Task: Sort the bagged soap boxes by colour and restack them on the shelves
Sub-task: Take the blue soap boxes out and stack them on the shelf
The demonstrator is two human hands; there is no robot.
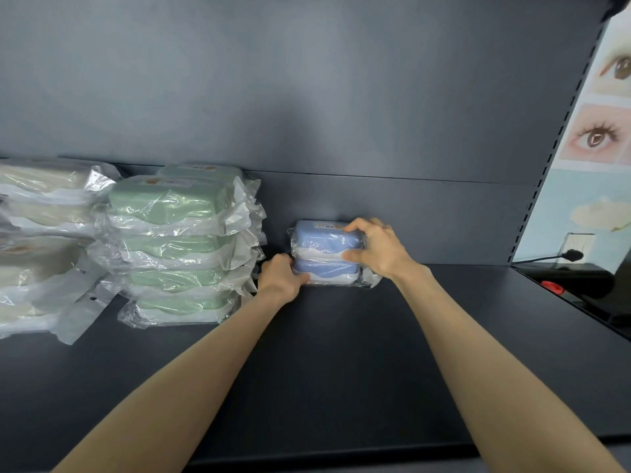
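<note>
Head view. Shows a dark grey flat metal shelf (341, 356) backed by a plain grey-blue rear panel (307, 97).

Toward the rear of the shelf, right of centre: two pale-blue, round-cornered soap boxes in clear plastic bags, stacked one on the other. These are the upper blue box (319, 237) and the lower blue box (324, 269), the lower resting on the shelf surface.

Grip of the left hand (281, 279): fingers curled round the left end of the lower blue box, thumb along its front edge. Grip of the right hand (375, 250): fingers hooked over the top of the upper blue box at its right end, thumb pressed on the front near the seam between the two boxes. Both forearms bare, reaching in from the near edge.

Just left of the blue pair, near but apart: stack of pale-green bagged soap boxes (177, 247), at least four high, with a second green column partly visible behind. Bag tails splayed rightward, close to the left hand.

Further left, wrapping against wrapping: stack of cream-white bagged soap boxes (37, 247), cut off by the frame edge.

At right: perforated grey shelf upright (560, 131), leaning in the frame, and beyond it a printed poster of painted eyes (601, 138). Below the poster: white wall plate (580, 242) with a black plug and cable, and a small red object (552, 287) on a dark lower surface, its nature not discernible.
</note>
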